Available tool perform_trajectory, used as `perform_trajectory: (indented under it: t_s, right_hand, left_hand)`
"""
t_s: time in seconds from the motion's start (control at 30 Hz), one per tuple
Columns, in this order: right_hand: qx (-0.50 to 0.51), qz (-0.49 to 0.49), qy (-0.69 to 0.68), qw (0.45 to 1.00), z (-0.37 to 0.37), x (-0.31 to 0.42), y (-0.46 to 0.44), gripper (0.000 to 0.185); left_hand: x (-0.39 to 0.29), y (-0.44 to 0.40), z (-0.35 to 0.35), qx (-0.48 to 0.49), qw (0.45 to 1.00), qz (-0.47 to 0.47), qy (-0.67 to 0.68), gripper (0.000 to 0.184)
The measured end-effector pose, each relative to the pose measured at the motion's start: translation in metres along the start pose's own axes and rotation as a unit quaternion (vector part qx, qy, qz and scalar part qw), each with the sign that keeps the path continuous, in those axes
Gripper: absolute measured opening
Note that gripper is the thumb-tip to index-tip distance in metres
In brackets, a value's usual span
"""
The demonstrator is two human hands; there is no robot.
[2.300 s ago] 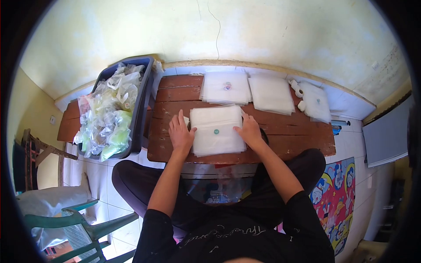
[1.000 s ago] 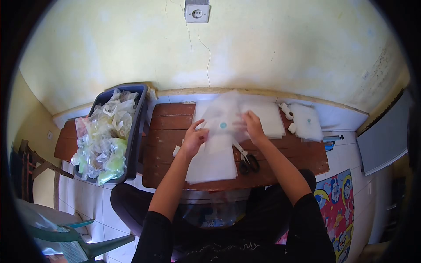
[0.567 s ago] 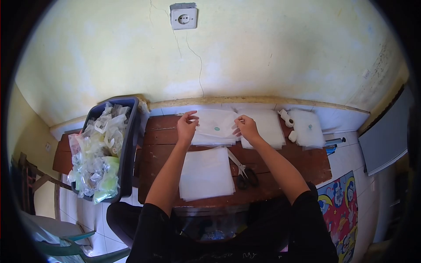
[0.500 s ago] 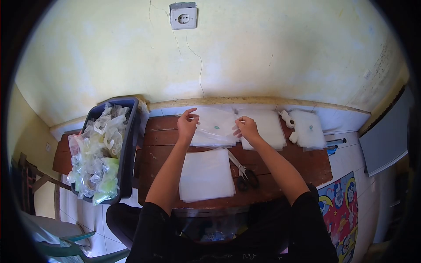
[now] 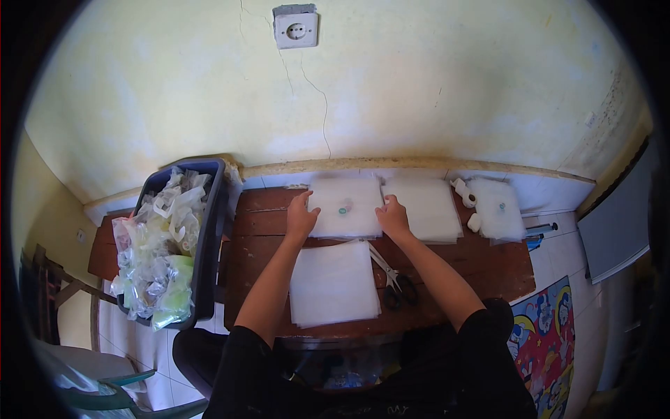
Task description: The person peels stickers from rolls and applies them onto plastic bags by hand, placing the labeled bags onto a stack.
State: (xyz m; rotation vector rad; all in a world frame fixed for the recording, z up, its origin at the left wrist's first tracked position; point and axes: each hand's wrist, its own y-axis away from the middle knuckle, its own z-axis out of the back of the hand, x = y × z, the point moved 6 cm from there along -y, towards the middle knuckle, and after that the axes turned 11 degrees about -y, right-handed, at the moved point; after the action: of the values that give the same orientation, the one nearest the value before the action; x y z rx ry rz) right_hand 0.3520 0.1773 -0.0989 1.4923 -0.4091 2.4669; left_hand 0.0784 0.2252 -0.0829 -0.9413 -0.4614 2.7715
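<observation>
My left hand rests at the left edge of a stack of clear plastic bags, its thumb and forefinger apart. At the opposite edge of that stack is my right hand, also with thumb and forefinger apart; its other fingers are partly hidden. A small green mark shows near the middle of the top bag, which lies flat. Nearer to me sits a second pile of whitish plastic sheets or bags. Scissors with black handles lie to the right of that pile.
Another bag stack stands right of my hands, then white rolls and a smaller bag stack. A dark bin full of crumpled plastic is left of the wooden table. A wall lies behind.
Both hands have come down from above the bag stack to its left and right edges. The top bag, raised and skewed before, now lies flat and lined up with the stack.
</observation>
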Motion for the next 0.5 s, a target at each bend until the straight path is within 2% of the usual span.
perform_trajectory:
  t_s: [0.03,0.07,0.13,0.27,0.33,0.5]
  right_hand:
    - [-0.042,0.108,0.09,0.989,0.004,0.015,0.006,0.036]
    - [-0.041,0.108,0.089,0.989,0.004,0.017,0.01,0.036]
    - [-0.068,0.189,0.122,0.972,0.007,0.043,0.029,0.039]
    - [-0.011,0.166,0.084,0.983,-0.001,0.061,0.057,0.032]
    - [0.055,0.155,0.065,0.984,-0.01,0.071,0.074,0.022]
    - [0.134,0.162,-0.025,0.977,-0.039,0.101,0.113,0.016]
  left_hand:
    - [-0.003,0.003,0.007,-0.014,1.0,-0.012,-0.003,0.053]
    - [-0.006,0.008,0.012,-0.014,1.0,-0.011,-0.004,0.053]
    - [-0.009,0.02,0.023,0.035,0.997,0.037,0.058,0.037]
    - [-0.02,0.049,0.048,0.114,0.991,0.044,0.061,0.027]
    - [-0.024,0.065,0.059,0.192,0.98,0.015,0.043,0.023]
    - [-0.027,0.093,0.105,0.216,0.975,0.043,0.03,0.025]
